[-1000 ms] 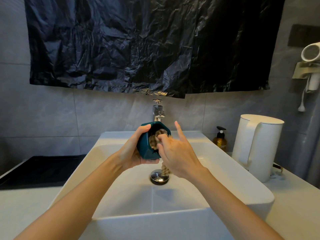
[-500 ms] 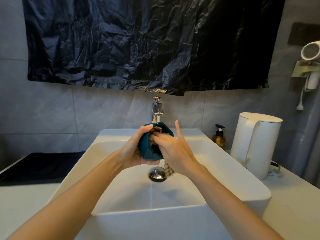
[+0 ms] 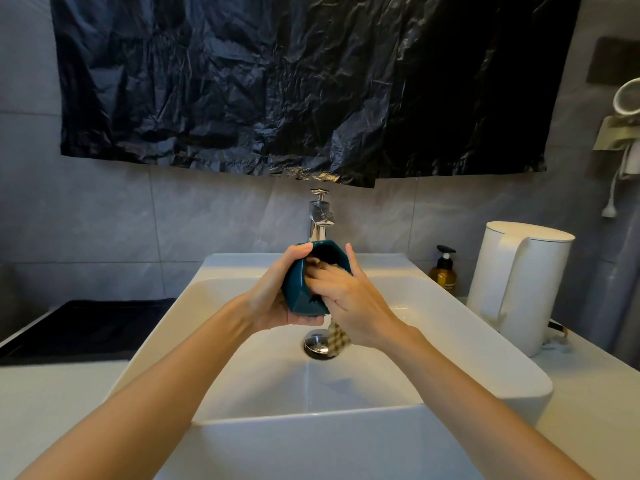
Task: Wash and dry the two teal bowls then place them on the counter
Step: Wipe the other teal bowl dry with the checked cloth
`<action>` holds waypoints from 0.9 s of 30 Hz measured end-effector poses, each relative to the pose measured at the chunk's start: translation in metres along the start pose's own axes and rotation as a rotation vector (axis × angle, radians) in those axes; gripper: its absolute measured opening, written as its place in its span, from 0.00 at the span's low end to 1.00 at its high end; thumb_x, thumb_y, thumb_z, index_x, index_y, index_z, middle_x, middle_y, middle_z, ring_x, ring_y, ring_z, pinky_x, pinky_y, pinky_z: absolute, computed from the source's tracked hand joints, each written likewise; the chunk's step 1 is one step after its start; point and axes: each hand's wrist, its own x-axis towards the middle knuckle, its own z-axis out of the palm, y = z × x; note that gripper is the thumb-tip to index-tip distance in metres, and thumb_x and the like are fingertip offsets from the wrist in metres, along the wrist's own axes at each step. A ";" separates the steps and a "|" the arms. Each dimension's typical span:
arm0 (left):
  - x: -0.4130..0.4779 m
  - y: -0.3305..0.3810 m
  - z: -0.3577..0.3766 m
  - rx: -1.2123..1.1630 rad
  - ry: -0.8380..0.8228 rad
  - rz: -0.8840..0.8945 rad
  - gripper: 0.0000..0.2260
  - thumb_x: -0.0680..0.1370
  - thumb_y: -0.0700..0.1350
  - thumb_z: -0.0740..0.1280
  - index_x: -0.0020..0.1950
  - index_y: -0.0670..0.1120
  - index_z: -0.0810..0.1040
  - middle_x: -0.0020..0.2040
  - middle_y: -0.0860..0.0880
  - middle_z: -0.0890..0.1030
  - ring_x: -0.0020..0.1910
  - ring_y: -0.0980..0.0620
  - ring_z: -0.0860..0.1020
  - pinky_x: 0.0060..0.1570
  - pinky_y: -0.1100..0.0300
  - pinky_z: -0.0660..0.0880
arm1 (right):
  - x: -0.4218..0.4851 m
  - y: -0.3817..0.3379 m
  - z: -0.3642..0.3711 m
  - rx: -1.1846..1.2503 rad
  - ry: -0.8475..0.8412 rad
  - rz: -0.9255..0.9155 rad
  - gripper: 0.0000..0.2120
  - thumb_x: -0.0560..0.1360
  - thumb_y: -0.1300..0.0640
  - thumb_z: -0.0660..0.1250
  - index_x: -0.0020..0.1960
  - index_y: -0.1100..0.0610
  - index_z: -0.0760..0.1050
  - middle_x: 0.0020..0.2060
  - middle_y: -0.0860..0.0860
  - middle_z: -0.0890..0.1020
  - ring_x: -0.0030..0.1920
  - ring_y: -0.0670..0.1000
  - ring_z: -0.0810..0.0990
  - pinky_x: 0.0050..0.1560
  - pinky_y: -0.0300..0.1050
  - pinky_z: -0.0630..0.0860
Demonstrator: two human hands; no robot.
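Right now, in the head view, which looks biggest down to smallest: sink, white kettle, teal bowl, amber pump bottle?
sink
white kettle
teal bowl, partly covered
amber pump bottle, farther back, so true size unsure

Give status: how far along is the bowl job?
Done: nothing visibly finished; no bowl sits on the counter in view. In hand: the left hand grips one teal bowl over the sink while the right hand presses a cloth inside it, washing or drying I cannot tell. Left: finish this bowl, do the second, not in view, and set both on the counter.
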 end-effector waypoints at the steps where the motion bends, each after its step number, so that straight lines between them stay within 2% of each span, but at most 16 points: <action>1: 0.000 0.000 0.000 0.000 0.007 0.000 0.24 0.69 0.62 0.67 0.58 0.47 0.78 0.51 0.41 0.80 0.48 0.44 0.78 0.43 0.51 0.79 | 0.001 0.001 0.000 -0.076 0.009 0.005 0.17 0.79 0.64 0.55 0.62 0.52 0.75 0.62 0.46 0.78 0.67 0.47 0.70 0.74 0.56 0.33; 4: -0.002 0.003 0.001 0.015 0.037 0.017 0.25 0.69 0.61 0.66 0.61 0.48 0.76 0.55 0.40 0.79 0.51 0.42 0.78 0.41 0.50 0.80 | 0.002 0.001 -0.001 -0.271 0.010 0.037 0.17 0.75 0.63 0.64 0.64 0.54 0.74 0.59 0.49 0.80 0.63 0.50 0.76 0.75 0.58 0.36; 7: -0.002 0.003 0.003 0.050 0.079 0.041 0.25 0.68 0.60 0.66 0.62 0.49 0.75 0.57 0.41 0.79 0.53 0.42 0.79 0.42 0.50 0.80 | 0.003 -0.001 -0.002 -0.446 -0.049 0.086 0.17 0.75 0.58 0.66 0.64 0.55 0.74 0.55 0.50 0.83 0.58 0.51 0.80 0.74 0.57 0.33; 10: 0.000 0.003 0.006 0.085 0.138 0.080 0.21 0.72 0.58 0.64 0.62 0.51 0.72 0.58 0.43 0.77 0.55 0.44 0.78 0.48 0.48 0.79 | 0.004 -0.006 -0.003 -0.500 -0.063 0.118 0.10 0.78 0.57 0.60 0.54 0.54 0.79 0.42 0.49 0.84 0.47 0.50 0.83 0.74 0.55 0.30; 12: 0.001 0.003 0.005 0.088 0.153 0.109 0.17 0.75 0.57 0.63 0.61 0.52 0.73 0.57 0.44 0.78 0.55 0.44 0.78 0.51 0.47 0.79 | 0.005 -0.009 -0.002 -0.497 -0.060 0.123 0.12 0.79 0.57 0.56 0.44 0.55 0.78 0.33 0.48 0.81 0.38 0.50 0.82 0.75 0.55 0.32; 13: 0.001 0.004 0.005 0.087 0.152 0.120 0.17 0.75 0.57 0.63 0.60 0.52 0.73 0.58 0.44 0.78 0.56 0.44 0.78 0.52 0.46 0.79 | 0.005 -0.008 0.000 -0.449 -0.036 0.121 0.13 0.79 0.58 0.55 0.42 0.55 0.76 0.32 0.49 0.80 0.37 0.51 0.81 0.75 0.55 0.35; 14: 0.000 0.004 0.005 0.089 0.148 0.127 0.18 0.74 0.58 0.63 0.61 0.52 0.73 0.59 0.43 0.78 0.57 0.43 0.78 0.54 0.45 0.78 | 0.005 -0.007 0.001 -0.329 -0.037 0.148 0.13 0.80 0.59 0.54 0.42 0.57 0.74 0.33 0.51 0.80 0.39 0.53 0.80 0.76 0.53 0.39; 16: 0.000 0.004 0.006 0.104 0.140 0.138 0.19 0.75 0.57 0.63 0.63 0.51 0.73 0.59 0.43 0.78 0.56 0.44 0.78 0.54 0.45 0.78 | 0.004 -0.006 0.003 0.049 -0.032 0.277 0.14 0.81 0.60 0.51 0.44 0.62 0.73 0.43 0.58 0.81 0.57 0.55 0.75 0.77 0.46 0.43; 17: -0.001 0.004 0.006 0.112 0.137 0.144 0.19 0.76 0.57 0.62 0.63 0.51 0.72 0.59 0.43 0.78 0.55 0.45 0.78 0.54 0.46 0.78 | 0.005 -0.006 0.005 0.240 -0.037 0.352 0.14 0.82 0.60 0.51 0.46 0.64 0.73 0.48 0.60 0.80 0.66 0.53 0.68 0.75 0.42 0.45; 18: 0.000 0.004 0.006 0.116 0.138 0.150 0.18 0.76 0.57 0.62 0.63 0.51 0.73 0.59 0.43 0.78 0.55 0.45 0.78 0.54 0.46 0.78 | 0.006 -0.007 0.007 0.377 -0.024 0.403 0.15 0.81 0.60 0.50 0.46 0.64 0.73 0.51 0.59 0.79 0.71 0.50 0.60 0.74 0.41 0.46; 19: 0.001 0.005 0.006 0.117 0.137 0.155 0.18 0.76 0.57 0.62 0.62 0.51 0.73 0.59 0.43 0.78 0.56 0.45 0.78 0.55 0.45 0.78 | 0.007 -0.008 0.010 0.465 -0.011 0.425 0.15 0.81 0.59 0.50 0.46 0.62 0.73 0.52 0.58 0.79 0.73 0.50 0.57 0.73 0.41 0.46; 20: 0.002 0.005 0.006 0.117 0.134 0.159 0.18 0.75 0.58 0.64 0.62 0.51 0.73 0.59 0.43 0.79 0.57 0.44 0.78 0.56 0.44 0.77 | 0.008 -0.010 0.012 0.544 -0.001 0.425 0.15 0.79 0.57 0.49 0.44 0.60 0.73 0.50 0.55 0.78 0.71 0.51 0.60 0.74 0.41 0.45; 22: 0.003 0.005 0.003 0.111 0.124 0.158 0.22 0.71 0.59 0.68 0.62 0.51 0.74 0.60 0.42 0.79 0.59 0.43 0.78 0.58 0.42 0.75 | 0.008 -0.012 0.011 0.627 0.003 0.415 0.15 0.76 0.57 0.49 0.41 0.58 0.72 0.44 0.51 0.77 0.59 0.45 0.68 0.74 0.47 0.53; 24: 0.002 0.005 0.001 0.113 0.114 0.151 0.23 0.70 0.59 0.69 0.62 0.51 0.74 0.59 0.43 0.79 0.58 0.43 0.78 0.57 0.43 0.76 | 0.004 -0.008 0.008 0.465 -0.020 0.336 0.13 0.77 0.59 0.51 0.39 0.56 0.70 0.38 0.51 0.75 0.47 0.43 0.71 0.71 0.51 0.58; 27: 0.001 0.005 0.002 0.112 0.120 0.136 0.17 0.74 0.58 0.63 0.60 0.52 0.73 0.57 0.44 0.78 0.54 0.46 0.78 0.49 0.51 0.80 | -0.001 0.011 0.009 -0.160 -0.014 0.090 0.09 0.75 0.67 0.62 0.41 0.55 0.74 0.37 0.49 0.77 0.44 0.51 0.76 0.75 0.61 0.49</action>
